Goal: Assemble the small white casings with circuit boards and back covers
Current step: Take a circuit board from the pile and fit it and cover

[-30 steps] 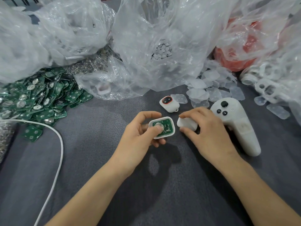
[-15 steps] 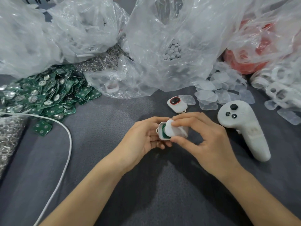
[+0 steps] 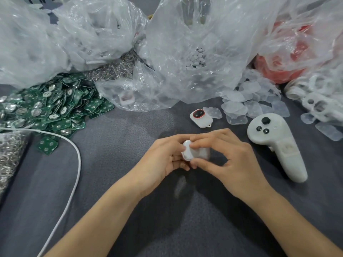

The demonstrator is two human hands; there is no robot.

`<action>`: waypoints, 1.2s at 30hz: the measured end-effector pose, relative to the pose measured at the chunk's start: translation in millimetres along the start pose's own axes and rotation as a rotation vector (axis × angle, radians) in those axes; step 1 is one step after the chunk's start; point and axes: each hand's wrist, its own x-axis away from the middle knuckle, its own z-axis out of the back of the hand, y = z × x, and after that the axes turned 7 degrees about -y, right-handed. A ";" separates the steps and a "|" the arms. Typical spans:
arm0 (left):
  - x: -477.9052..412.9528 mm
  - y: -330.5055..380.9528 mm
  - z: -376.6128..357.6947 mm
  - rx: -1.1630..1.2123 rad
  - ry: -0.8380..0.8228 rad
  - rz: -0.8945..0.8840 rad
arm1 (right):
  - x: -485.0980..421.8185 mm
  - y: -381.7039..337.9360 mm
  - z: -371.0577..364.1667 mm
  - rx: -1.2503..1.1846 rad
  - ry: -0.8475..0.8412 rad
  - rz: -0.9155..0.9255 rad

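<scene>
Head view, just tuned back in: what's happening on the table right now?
A person is closing up one small white casing. The left hand grips it while the right hand pinches a white back cover against its open side. Whether the cover has snapped in cannot be told. One finished-looking unit with a red-ringed face lies just beyond the hands, a heap of green circuit boards sits far left, and a white controller lies to the right.

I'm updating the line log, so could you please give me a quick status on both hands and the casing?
Left hand holds white casing. Right hand pinches back cover against it. Nothing in the way; controller lies apart, to the right.
</scene>
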 end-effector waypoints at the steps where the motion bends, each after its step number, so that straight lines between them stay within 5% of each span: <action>1: 0.7 -0.8 -0.5 -0.027 0.002 -0.016 | -0.1 -1.0 -0.6 0.009 0.009 -0.008; 6: 2.1 -3.8 -2.0 -0.070 0.045 -0.038 | -0.3 -3.8 -0.3 -0.001 0.012 -0.045; 11: 2.6 -1.2 -3.3 -0.049 0.029 -0.097 | -2.7 -3.9 8.3 -0.617 0.063 -0.354; 15: 1.8 -3.3 -4.8 -0.096 0.059 -0.099 | -3.3 2.5 8.7 -0.770 0.052 -0.496; 30: -2.5 -10.3 -5.1 -0.181 0.168 -0.062 | -2.3 6.4 3.9 -0.694 0.126 -0.517; 36: -3.9 -10.4 -4.6 -0.204 0.179 -0.091 | -1.9 5.9 9.7 -0.681 0.025 -0.487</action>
